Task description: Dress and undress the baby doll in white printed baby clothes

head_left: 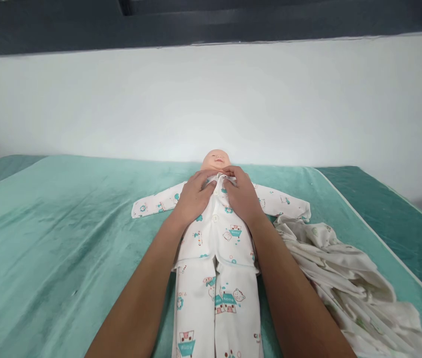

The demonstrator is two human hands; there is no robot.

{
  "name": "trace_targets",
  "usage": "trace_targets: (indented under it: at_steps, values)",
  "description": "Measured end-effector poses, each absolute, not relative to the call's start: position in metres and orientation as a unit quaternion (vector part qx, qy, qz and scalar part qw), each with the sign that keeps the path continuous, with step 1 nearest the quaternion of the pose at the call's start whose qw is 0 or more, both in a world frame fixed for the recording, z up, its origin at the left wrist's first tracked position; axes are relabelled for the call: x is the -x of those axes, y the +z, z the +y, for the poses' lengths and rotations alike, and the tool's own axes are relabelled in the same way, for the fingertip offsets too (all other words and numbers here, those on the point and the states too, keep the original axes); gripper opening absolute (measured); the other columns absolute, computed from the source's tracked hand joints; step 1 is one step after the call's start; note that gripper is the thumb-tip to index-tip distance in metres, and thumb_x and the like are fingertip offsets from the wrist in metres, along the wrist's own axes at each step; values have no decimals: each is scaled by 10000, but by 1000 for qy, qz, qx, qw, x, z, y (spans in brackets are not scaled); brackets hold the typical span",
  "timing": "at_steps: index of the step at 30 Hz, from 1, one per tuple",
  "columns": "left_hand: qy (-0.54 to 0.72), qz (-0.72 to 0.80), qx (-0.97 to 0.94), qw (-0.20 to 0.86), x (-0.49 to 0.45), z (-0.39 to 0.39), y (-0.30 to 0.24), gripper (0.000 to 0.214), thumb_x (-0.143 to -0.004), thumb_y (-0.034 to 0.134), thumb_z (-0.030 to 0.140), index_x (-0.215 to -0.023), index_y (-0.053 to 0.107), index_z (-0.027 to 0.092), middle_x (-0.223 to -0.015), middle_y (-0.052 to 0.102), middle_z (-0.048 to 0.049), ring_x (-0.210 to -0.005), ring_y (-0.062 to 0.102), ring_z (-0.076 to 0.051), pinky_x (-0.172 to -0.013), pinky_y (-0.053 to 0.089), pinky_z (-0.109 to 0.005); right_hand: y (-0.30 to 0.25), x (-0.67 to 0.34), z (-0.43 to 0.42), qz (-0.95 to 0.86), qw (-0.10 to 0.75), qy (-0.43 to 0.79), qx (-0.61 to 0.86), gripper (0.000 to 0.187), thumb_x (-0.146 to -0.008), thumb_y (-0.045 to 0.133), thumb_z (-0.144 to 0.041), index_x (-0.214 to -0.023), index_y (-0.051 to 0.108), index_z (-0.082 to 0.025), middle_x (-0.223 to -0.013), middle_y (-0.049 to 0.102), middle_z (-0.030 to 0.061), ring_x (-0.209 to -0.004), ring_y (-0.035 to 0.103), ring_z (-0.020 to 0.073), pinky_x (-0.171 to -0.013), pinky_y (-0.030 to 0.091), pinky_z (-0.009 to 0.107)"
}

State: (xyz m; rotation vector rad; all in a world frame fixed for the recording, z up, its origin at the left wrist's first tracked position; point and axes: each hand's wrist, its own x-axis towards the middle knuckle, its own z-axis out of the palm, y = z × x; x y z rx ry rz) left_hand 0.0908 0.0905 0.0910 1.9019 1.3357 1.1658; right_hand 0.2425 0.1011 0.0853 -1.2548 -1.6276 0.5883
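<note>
A baby doll (216, 159) lies on its back, head toward the wall, dressed in a white printed baby shirt (216, 233) and matching baby pants (196, 308). The shirt's sleeves stretch out to both sides. At the collar, my left hand (197, 194) pinches the left front edge, its thumb on the cloth and its fingers by the doll's neck. Opposite it, my right hand (241, 191) has hold of the other collar edge in the same way. Small round buttons run down the shirt's middle, and its hem lies over the top of the pants.
A crumpled off-white cloth (345, 268) lies to the right, close to my right forearm and the sleeve end. Green plush bedding (65, 238) spreads under everything, with a darker green strip (386, 214) at the right. Behind the doll stands a white wall (211, 99).
</note>
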Motion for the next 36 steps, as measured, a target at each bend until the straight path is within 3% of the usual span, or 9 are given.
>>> trace_targets:
  at_steps: [7,12,18,27,36]
  values:
    - [478,483,-657,326,-87,70,92,153,-923,524,318,-945,661,253,-1420,594,-2,-1314,543,-201,-1138,402,-370,87,-242,86,-663,519,238,484,268,-843,468,-192,-1044,627,-272,-1186,678,27,-1191,564,229,-1062,414,442]
    - [471,468,-656,359,-76,57,87,129,-896,596,350,-971,676,283,-1461,566,13,-1355,504,-215,-1112,412,-380,82,-243,56,-651,524,276,475,207,-862,509,-243,-1015,643,-277,-1201,693,25,-1187,588,229,-1050,432,432]
    - [471,450,-668,361,-73,58,86,109,-890,613,358,-894,680,272,-1457,571,19,-1355,504,-219,-1118,401,-389,70,-247,34,-665,522,270,460,200,-887,538,-286,-1057,643,-294,-1366,625,18,-1325,510,222,-1136,365,454]
    - [463,471,-651,374,-75,61,88,151,-876,624,381,-894,708,257,-1483,539,18,-1233,572,-239,-977,475,-390,70,-245,39,-654,542,281,447,184,-878,580,-279,-1039,669,-285,-1337,640,26,-1319,515,221,-1146,365,461]
    - [473,460,-613,435,-76,58,94,111,-823,676,350,-809,713,246,-1484,533,24,-1279,544,-241,-1005,443,-362,72,-244,36,-661,546,263,443,225,-891,572,-210,-973,756,-313,-1293,678,2,-1278,544,228,-1112,395,476]
